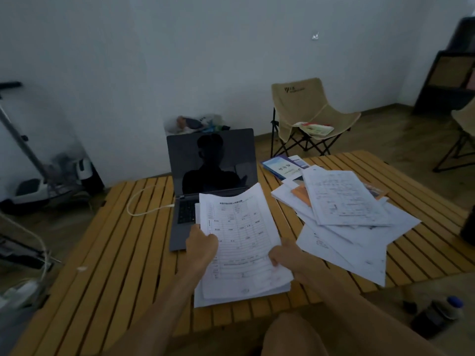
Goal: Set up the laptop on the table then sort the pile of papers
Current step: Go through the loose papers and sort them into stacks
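Observation:
An open grey laptop (213,163) with a dark screen stands on the slatted wooden table (123,242), a white cable (144,201) plugged into its left side. My left hand (201,244) and my right hand (284,255) hold a stack of printed forms (241,242) by its two side edges, over the laptop's keyboard and the table's near part. To the right lies a loose pile of papers (347,209) with an orange sheet (302,195) and a blue booklet (282,165) among them.
A beige folding chair (305,111) with a booklet on its seat stands behind the table. A second chair (462,132) is at the right edge. A dark bottle (437,314) sits on the floor at lower right. Clutter and a power strip (23,291) lie at left.

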